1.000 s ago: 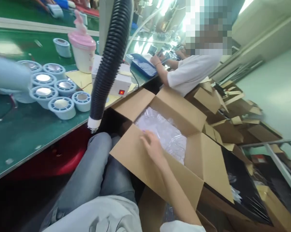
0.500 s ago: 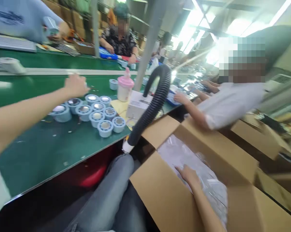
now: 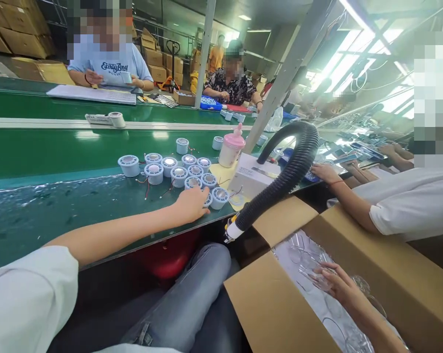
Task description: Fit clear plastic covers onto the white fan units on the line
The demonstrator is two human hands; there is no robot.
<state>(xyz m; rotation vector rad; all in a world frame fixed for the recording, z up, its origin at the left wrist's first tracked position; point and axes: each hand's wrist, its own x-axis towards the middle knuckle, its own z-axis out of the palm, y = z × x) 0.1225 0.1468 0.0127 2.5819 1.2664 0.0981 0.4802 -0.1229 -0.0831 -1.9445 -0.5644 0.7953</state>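
Several light-blue round housings [image 3: 179,176] with silvery centres and thin wires stand grouped on the green table [image 3: 96,211]. My left hand [image 3: 192,203] is at the near right of the group, its thumb and fingers closed around one light-blue round housing [image 3: 208,200], which it partly hides. Inside the open cardboard box [image 3: 276,299] at my right, my right hand [image 3: 342,287] has its fingers closed on a clear round plastic piece [image 3: 309,264]. More clear plastic pieces [image 3: 357,338] lie below it on a whitish lining.
A black ribbed hose [image 3: 280,186] arches from a white box [image 3: 254,174] down over the table edge. Beside it stands a pink-lidded cup [image 3: 232,147]. A tape roll [image 3: 116,119] lies farther back. Co-workers sit across the table and at my right, one arm [image 3: 350,196] near the cardboard box.
My left hand has come from the group's far side to the housings at the near right. My right hand has closed on a clear plastic piece. The view has turned left.
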